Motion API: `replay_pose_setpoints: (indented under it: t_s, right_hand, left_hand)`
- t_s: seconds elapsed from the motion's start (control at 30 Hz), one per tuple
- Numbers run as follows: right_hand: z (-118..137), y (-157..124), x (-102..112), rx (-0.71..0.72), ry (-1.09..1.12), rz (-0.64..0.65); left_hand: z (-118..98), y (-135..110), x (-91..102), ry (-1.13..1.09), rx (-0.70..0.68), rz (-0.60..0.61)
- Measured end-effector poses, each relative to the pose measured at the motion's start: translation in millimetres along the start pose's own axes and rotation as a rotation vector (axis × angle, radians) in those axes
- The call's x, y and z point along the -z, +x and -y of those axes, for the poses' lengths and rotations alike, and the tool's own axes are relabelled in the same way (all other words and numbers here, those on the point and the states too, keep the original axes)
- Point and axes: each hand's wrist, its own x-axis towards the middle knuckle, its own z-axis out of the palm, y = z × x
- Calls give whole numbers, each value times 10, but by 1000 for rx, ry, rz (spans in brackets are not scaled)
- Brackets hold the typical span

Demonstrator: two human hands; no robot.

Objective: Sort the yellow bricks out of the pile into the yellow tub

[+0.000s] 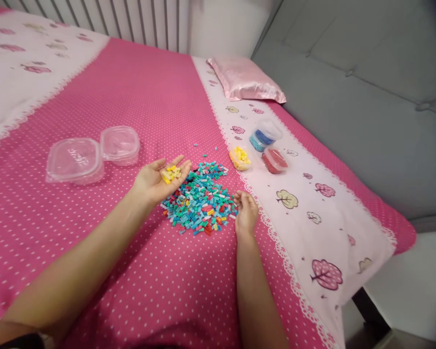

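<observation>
My left hand (154, 182) is turned palm up over the left edge of the pile, its fingers stretched out. Several small yellow toy bricks (171, 173) rest in its palm. Under and beside it lies a heap of small toy bricks (199, 201), mostly teal, blue and green, with some red, pink, white and yellow ones mixed in. My right hand (246, 213) is at the heap's right edge with its fingers curled in. Whatever those fingertips may hold is too small to make out.
Right of the heap stand small clear tubs with yellow bricks (241, 159), red bricks (275, 161) and blue bricks (264, 137). Two clear lidded tubs (74, 160) stand at the left. A pink pillow (245, 80) lies at the back, beside a grey padded panel (349, 97).
</observation>
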Motion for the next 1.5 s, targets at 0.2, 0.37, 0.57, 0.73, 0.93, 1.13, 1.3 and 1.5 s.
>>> replay_pose_setpoints:
  t_s: [0.2, 0.37, 0.57, 0.73, 0.93, 1.13, 1.3, 1.5]
  right_hand:
    - [3, 2, 7, -17, 43, 11]
    - [13, -15, 17, -39, 38, 47]
    - [25, -38, 22, -50, 41, 88]
    - [48, -37, 8, -68, 57, 88]
    - [62, -38, -9, -62, 72, 108]
    - [49, -27, 0, -71, 85, 113]
    - [18, -6, -11, -63, 83, 101]
    - [-8, 13, -47, -47, 72, 92]
  left_hand:
    - [162, 492, -535, -6, -45, 44]
    - [512, 1060, -995, 53, -94, 57]
    - [824, 1597, -1429, 139, -186, 82]
    - [937, 1921, -1593, 244, -270, 82]
    - [933, 2055, -1532, 625, -416, 283]
    - [749, 1945, -1514, 750, -445, 362]
    - [427, 1529, -1287, 955, -559, 411]
    - [-14, 492, -472, 1441, -994, 401]
